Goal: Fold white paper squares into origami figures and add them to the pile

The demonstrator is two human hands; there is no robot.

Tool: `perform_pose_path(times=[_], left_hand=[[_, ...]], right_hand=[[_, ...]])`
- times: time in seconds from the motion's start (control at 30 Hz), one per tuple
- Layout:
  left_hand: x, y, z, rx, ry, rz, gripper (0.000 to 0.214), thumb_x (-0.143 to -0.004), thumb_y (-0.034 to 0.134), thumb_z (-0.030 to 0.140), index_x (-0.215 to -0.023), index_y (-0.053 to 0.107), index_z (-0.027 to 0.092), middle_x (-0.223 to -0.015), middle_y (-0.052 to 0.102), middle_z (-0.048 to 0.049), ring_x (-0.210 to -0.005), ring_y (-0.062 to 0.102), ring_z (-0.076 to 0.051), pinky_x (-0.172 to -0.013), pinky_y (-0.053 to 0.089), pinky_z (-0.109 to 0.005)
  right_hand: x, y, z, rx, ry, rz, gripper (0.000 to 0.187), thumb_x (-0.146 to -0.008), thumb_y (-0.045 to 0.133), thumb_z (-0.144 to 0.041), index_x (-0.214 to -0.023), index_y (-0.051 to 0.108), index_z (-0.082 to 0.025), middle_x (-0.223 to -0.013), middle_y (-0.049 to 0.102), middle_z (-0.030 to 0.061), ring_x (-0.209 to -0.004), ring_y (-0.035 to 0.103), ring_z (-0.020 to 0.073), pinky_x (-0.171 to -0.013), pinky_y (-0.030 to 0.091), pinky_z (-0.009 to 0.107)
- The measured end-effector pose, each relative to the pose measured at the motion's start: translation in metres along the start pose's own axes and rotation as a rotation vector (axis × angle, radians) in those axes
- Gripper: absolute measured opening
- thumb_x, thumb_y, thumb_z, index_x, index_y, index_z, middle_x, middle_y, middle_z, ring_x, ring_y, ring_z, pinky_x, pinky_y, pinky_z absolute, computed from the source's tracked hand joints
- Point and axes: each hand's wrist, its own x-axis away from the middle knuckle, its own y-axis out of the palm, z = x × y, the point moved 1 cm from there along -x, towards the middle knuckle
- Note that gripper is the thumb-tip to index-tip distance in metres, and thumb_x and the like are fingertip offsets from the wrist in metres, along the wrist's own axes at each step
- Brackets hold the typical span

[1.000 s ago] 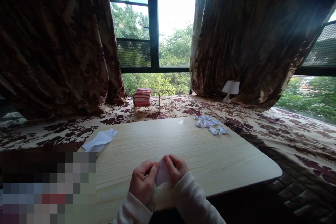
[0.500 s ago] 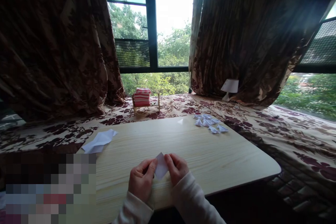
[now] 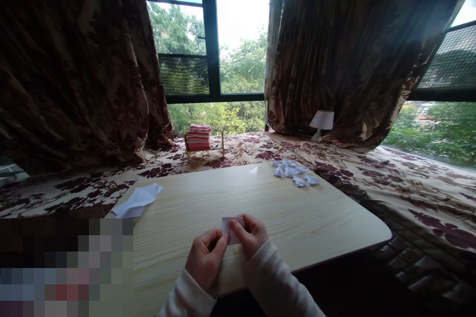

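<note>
A small folded square of white paper (image 3: 225,225) is held up between my two hands above the near side of the table. My left hand (image 3: 208,256) pinches its lower left corner between thumb and fingers. On the other side my right hand (image 3: 251,234) grips the paper, with the thumb lying across its front and the fingers behind. The fingers behind the paper are mostly hidden. Both wrists are in pale sleeves.
The light wooden table (image 3: 193,198) carries crumpled-looking white sheets (image 3: 138,200) at left and several folded white paper pieces (image 3: 293,171) at far right. Beyond it, a small rack (image 3: 204,146) with striped cloths (image 3: 198,136) and a white lamp (image 3: 322,121) stand on flowered fabric.
The paper has turned from a diamond to a level square. My right thumb has moved across its front, and my left hand has shifted slightly right. The view has swung a little.
</note>
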Motion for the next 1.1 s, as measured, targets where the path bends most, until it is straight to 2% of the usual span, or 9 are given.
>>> perform_pose_path(times=[0.13, 0.27, 0.37, 0.6, 0.7, 0.9, 1.0, 1.1], left_hand=[[0.001, 0.001, 0.004, -0.073, 0.054, 0.003, 0.028, -0.077, 0.048, 0.033, -0.056, 0.052, 0.014, -0.056, 0.047, 0.0005, -0.058, 0.045, -0.012, -0.055, 0.036, -0.022], [0.003, 0.002, 0.005, -0.100, 0.125, 0.008, 0.027, -0.078, 0.048, 0.030, -0.057, 0.055, 0.015, -0.062, 0.052, -0.0017, -0.065, 0.050, -0.015, -0.062, 0.039, -0.023], [0.003, 0.003, 0.005, -0.107, 0.148, 0.012, 0.027, -0.078, 0.048, 0.029, -0.057, 0.057, 0.015, -0.062, 0.053, -0.0021, -0.064, 0.051, -0.015, -0.061, 0.040, -0.023], [0.003, 0.004, 0.001, -0.103, 0.180, 0.030, 0.024, -0.076, 0.051, 0.025, -0.056, 0.058, 0.014, -0.060, 0.053, -0.0008, -0.062, 0.052, -0.013, -0.060, 0.040, -0.021], [0.004, 0.004, 0.002, -0.103, 0.184, 0.043, 0.024, -0.076, 0.052, 0.025, -0.055, 0.058, 0.014, -0.059, 0.051, -0.0007, -0.060, 0.051, -0.013, -0.058, 0.040, -0.021], [0.006, 0.003, 0.005, -0.105, 0.179, 0.054, 0.025, -0.075, 0.052, 0.026, -0.055, 0.059, 0.014, -0.057, 0.049, -0.0002, -0.059, 0.049, -0.012, -0.058, 0.039, -0.021], [0.007, 0.001, 0.004, -0.086, 0.104, 0.140, 0.025, -0.075, 0.053, 0.028, -0.054, 0.056, 0.015, -0.054, 0.045, 0.0016, -0.055, 0.045, -0.011, -0.054, 0.036, -0.020], [0.007, -0.001, 0.002, -0.053, 0.032, 0.171, 0.025, -0.074, 0.054, 0.030, -0.054, 0.056, 0.015, -0.051, 0.043, 0.0030, -0.052, 0.041, -0.010, -0.051, 0.034, -0.020]], right_hand=[[0.002, 0.001, -0.005, 0.063, -0.049, 0.017, 0.023, -0.070, 0.053, -0.035, -0.063, 0.056, -0.013, -0.049, 0.048, -0.0026, -0.047, 0.039, 0.0084, -0.044, 0.031, 0.020], [0.003, 0.000, -0.010, 0.168, -0.087, 0.054, 0.028, -0.074, 0.046, -0.034, -0.057, 0.053, -0.014, -0.047, 0.042, -0.0036, -0.045, 0.035, 0.0075, -0.042, 0.028, 0.019], [0.003, 0.001, -0.010, 0.177, -0.090, 0.101, 0.031, -0.075, 0.045, -0.036, -0.053, 0.050, -0.015, -0.046, 0.038, -0.0039, -0.045, 0.033, 0.0073, -0.041, 0.027, 0.019], [0.005, 0.005, -0.007, 0.051, -0.005, 0.217, 0.034, -0.072, 0.049, -0.042, -0.050, 0.047, -0.016, -0.045, 0.035, -0.0043, -0.044, 0.031, 0.0071, -0.040, 0.026, 0.020], [0.005, 0.006, -0.004, 0.005, 0.036, 0.217, 0.035, -0.071, 0.050, -0.044, -0.051, 0.048, -0.016, -0.044, 0.034, -0.0045, -0.043, 0.030, 0.0072, -0.040, 0.025, 0.021], [-0.002, 0.006, 0.003, -0.078, 0.148, 0.276, 0.048, -0.070, 0.047, -0.056, -0.042, 0.031, -0.020, -0.040, 0.025, -0.0062, -0.038, 0.022, 0.0060, -0.036, 0.017, 0.022], [-0.003, 0.003, 0.002, -0.099, 0.202, 0.189, 0.050, -0.070, 0.044, -0.060, -0.043, 0.037, -0.019, -0.037, 0.030, -0.0056, -0.035, 0.027, 0.0068, -0.034, 0.021, 0.022], [-0.001, -0.001, -0.002, -0.099, 0.154, 0.045, 0.044, -0.069, 0.051, -0.055, -0.050, 0.051, -0.016, -0.042, 0.041, -0.0038, -0.041, 0.037, 0.0081, -0.039, 0.028, 0.021]])
